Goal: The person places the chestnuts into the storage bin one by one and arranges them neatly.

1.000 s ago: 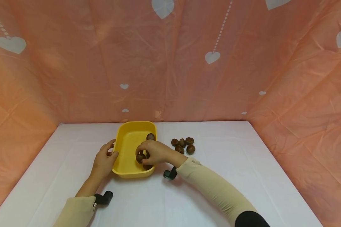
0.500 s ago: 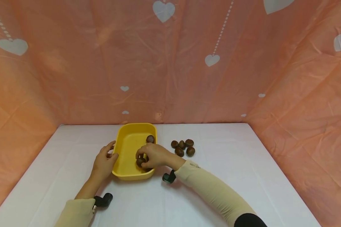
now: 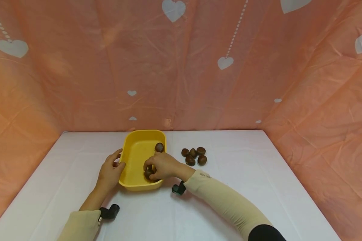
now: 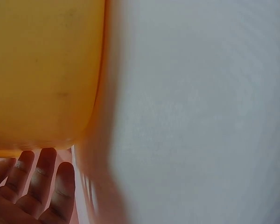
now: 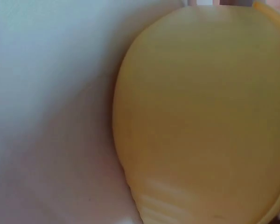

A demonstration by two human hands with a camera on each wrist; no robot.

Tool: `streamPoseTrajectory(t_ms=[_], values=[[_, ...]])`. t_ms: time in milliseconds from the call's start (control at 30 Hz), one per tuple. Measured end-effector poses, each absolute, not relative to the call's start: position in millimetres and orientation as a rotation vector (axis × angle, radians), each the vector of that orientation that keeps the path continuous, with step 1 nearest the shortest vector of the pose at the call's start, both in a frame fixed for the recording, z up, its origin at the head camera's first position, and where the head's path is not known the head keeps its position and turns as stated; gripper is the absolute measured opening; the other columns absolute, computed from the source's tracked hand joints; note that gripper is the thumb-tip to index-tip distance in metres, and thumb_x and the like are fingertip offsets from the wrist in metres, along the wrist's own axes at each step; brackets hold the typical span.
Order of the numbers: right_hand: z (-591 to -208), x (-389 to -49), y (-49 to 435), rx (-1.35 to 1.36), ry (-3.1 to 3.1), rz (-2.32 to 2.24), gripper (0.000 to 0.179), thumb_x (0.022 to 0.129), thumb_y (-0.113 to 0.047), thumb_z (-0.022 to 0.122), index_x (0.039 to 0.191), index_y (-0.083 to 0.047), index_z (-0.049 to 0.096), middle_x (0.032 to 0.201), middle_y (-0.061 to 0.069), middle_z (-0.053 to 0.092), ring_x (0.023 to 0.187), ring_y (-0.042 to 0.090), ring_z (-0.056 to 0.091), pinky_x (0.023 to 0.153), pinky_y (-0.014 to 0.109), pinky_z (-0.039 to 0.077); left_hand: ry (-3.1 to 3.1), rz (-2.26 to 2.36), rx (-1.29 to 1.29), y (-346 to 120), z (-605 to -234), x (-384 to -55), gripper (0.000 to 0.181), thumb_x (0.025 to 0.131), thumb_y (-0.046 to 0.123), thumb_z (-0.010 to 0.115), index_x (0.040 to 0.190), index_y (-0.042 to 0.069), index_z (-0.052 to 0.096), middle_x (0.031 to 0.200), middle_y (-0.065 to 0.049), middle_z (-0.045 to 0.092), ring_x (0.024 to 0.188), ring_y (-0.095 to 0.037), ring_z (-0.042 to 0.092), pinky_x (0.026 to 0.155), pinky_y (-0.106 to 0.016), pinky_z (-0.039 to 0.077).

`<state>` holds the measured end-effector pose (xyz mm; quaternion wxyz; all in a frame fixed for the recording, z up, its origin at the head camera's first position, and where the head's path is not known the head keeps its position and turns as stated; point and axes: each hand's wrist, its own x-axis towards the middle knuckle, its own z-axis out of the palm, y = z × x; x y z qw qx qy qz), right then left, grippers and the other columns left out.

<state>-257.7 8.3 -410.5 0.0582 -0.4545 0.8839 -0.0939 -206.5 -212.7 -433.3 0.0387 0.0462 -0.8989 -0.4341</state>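
In the head view a yellow tray sits left of the middle of the white table. My left hand is at its left side, the fingertips against the outer wall in the left wrist view. Over the tray's right rim reaches my right hand, pinching a chestnut low in the near part of the tray. Another chestnut lies by the right wall, just beyond that hand. The hand hides part of the tray's near right corner. The right wrist view shows the tray's outer wall and no fingers.
Several chestnuts lie in a loose group on the table, right of the tray. An orange cloth with pale hearts hangs behind and along both sides. Black wrist cameras stick out from both sleeves.
The right hand and its chestnut have come down slightly toward the near end of the tray. The left hand stays in place at the tray's side.
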Motion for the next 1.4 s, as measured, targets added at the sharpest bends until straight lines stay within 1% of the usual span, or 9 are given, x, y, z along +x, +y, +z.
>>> streamPoseTrajectory(t_ms=[367,567,733,933,1000,1100,1267,1400], values=[[-410,-257,7,-1.388,2.663,-0.183,0.027,0.080,-0.038,0.075,0.105,-0.031,0.069,0.088,-0.016,0.065,0.082,0.006,0.047,0.072,0.021,0.034,-2.755,-1.327,0.136,-213,-435,-207,0.055,0.096,0.016,0.048,0.149,0.010,0.035,0.139,-0.018,0.046,0.104,-0.027,0.051,0.078,-0.020,0.043],[-406,-256,8,-1.381,2.663,-0.185,0.027,0.081,-0.039,0.073,0.105,-0.031,0.069,0.091,-0.015,0.065,0.084,0.005,0.048,0.073,0.022,0.034,-2.764,-1.321,0.126,-213,-434,-207,0.055,0.095,0.015,0.048,0.149,0.009,0.035,0.139,-0.019,0.046,0.104,-0.028,0.050,0.078,-0.022,0.044],[-404,-257,10,-1.416,2.639,-0.206,0.025,0.084,-0.036,0.071,0.108,-0.028,0.069,0.096,-0.011,0.066,0.088,0.007,0.052,0.077,0.021,0.039,-2.767,-1.321,0.127,-213,-434,-207,0.055,0.096,0.016,0.048,0.149,0.010,0.034,0.139,-0.018,0.046,0.105,-0.028,0.050,0.079,-0.024,0.044],[-399,-258,15,-1.468,2.559,-0.329,0.025,0.086,-0.028,0.069,0.110,-0.021,0.069,0.102,-0.005,0.065,0.091,0.007,0.057,0.080,0.017,0.045,-2.770,-1.331,0.140,-213,-435,-206,0.055,0.097,0.016,0.048,0.150,0.011,0.034,0.140,-0.018,0.045,0.105,-0.027,0.050,0.076,-0.019,0.044],[-397,-259,19,-1.493,2.533,-0.390,0.026,0.086,-0.025,0.069,0.111,-0.018,0.069,0.104,-0.002,0.066,0.092,0.009,0.059,0.081,0.016,0.045,-2.770,-1.332,0.141,-213,-435,-206,0.055,0.096,0.016,0.048,0.150,0.011,0.034,0.140,-0.018,0.045,0.105,-0.027,0.050,0.076,-0.018,0.044],[-393,-259,24,-1.541,2.516,-0.462,0.027,0.085,-0.022,0.069,0.111,-0.015,0.069,0.107,0.001,0.067,0.096,0.012,0.061,0.084,0.017,0.045,-2.768,-1.331,0.140,-213,-434,-206,0.055,0.096,0.016,0.048,0.149,0.011,0.035,0.140,-0.018,0.045,0.105,-0.028,0.050,0.077,-0.020,0.044],[-387,-259,34,-1.588,2.509,-0.538,0.028,0.085,-0.019,0.068,0.111,-0.011,0.069,0.108,0.001,0.069,0.098,0.014,0.060,0.090,0.019,0.044,-2.769,-1.326,0.141,-213,-433,-206,0.055,0.096,0.015,0.048,0.149,0.010,0.035,0.139,-0.019,0.045,0.105,-0.028,0.050,0.080,-0.026,0.045],[-384,-260,42,-1.559,2.528,-0.572,0.027,0.085,-0.018,0.067,0.111,-0.010,0.069,0.109,-0.001,0.069,0.102,0.012,0.059,0.095,0.022,0.043,-2.770,-1.322,0.133,-213,-433,-206,0.056,0.096,0.015,0.048,0.150,0.009,0.034,0.139,-0.019,0.045,0.105,-0.028,0.050,0.080,-0.026,0.045]])
